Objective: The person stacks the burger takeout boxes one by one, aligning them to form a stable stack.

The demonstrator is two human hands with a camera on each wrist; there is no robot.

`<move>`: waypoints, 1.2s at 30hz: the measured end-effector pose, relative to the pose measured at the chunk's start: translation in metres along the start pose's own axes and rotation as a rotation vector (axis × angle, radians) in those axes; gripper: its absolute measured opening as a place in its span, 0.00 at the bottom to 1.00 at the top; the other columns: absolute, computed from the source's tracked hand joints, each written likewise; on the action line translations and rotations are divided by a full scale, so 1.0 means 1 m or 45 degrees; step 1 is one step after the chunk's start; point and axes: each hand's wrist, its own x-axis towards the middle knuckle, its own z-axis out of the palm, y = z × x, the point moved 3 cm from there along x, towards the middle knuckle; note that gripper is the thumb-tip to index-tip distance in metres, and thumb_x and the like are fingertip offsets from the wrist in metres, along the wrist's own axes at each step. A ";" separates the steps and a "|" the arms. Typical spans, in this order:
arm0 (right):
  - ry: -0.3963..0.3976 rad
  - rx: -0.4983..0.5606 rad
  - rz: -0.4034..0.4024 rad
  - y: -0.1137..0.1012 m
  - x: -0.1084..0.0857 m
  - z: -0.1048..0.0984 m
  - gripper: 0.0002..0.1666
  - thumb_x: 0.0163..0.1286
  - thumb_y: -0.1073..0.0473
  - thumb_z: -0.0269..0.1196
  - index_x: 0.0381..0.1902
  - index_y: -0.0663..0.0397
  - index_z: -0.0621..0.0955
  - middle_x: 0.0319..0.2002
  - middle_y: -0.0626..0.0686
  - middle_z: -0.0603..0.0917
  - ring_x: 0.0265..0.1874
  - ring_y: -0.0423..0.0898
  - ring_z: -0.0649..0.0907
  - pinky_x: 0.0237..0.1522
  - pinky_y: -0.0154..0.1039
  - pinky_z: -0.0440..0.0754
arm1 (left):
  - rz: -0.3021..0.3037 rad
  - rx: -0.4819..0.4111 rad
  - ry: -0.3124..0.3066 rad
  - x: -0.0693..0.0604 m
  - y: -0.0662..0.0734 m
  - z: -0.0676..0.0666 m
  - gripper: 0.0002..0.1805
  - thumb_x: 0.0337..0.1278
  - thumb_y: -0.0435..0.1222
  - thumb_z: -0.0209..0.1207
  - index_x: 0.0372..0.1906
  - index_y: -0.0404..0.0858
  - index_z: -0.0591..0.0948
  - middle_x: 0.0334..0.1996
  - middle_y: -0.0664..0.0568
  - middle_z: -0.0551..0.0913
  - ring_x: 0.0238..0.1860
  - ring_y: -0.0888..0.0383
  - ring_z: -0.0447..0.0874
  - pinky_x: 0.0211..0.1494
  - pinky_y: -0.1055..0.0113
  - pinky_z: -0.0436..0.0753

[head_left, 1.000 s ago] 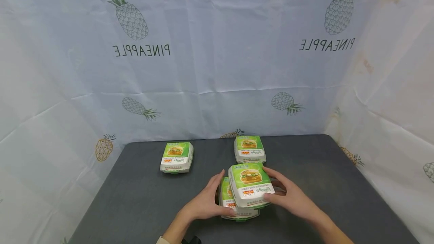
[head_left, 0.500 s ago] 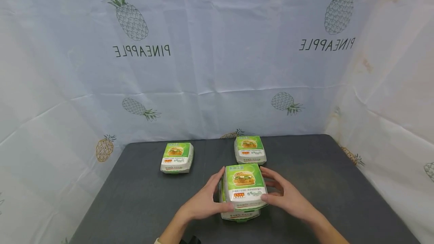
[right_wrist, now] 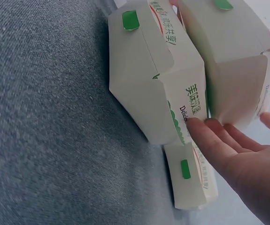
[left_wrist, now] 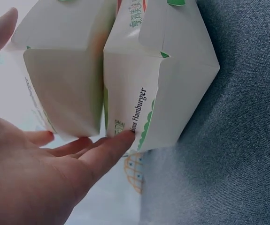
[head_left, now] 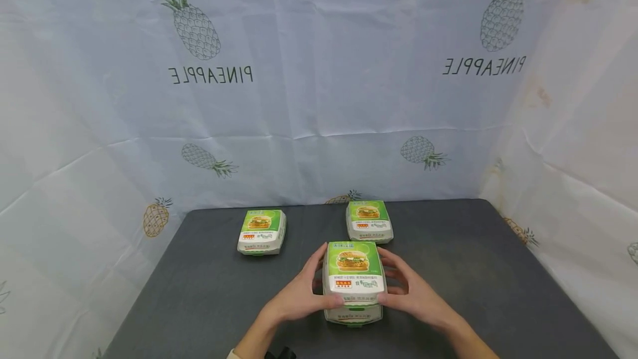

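Two green-and-white burger boxes are stacked near the front middle of the table. In the head view the upper box (head_left: 355,270) sits squarely over the lower box (head_left: 354,316). My left hand (head_left: 301,294) lies along the left side of the stack, and my right hand (head_left: 418,297) grips the upper box from the right. In the left wrist view, fingertips of the left hand (left_wrist: 36,164) touch the lower box (left_wrist: 139,89), with the upper box (left_wrist: 69,70) beside the palm. The right wrist view shows the right hand (right_wrist: 247,164) touching the lower box (right_wrist: 163,79) with one fingertip.
One more burger box (head_left: 261,231) lies at the back left of the dark table (head_left: 199,292). Another box (head_left: 369,221) stands just behind the stack. A white cloth (head_left: 339,98) with pineapple prints hangs behind the table and along both sides.
The upper box has moved left and now lines up with the lower one, where it overhung to the right before. My right hand has moved left with it; the left hand has barely moved.
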 end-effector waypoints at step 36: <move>0.033 -0.216 -0.064 -0.019 -0.006 -0.024 0.41 0.76 0.65 0.59 0.80 0.57 0.56 0.74 0.69 0.61 0.68 0.66 0.70 0.58 0.39 0.79 | 0.002 -0.001 -0.018 0.000 -0.001 0.000 0.63 0.58 0.49 0.71 0.83 0.50 0.37 0.79 0.44 0.44 0.76 0.47 0.53 0.71 0.50 0.68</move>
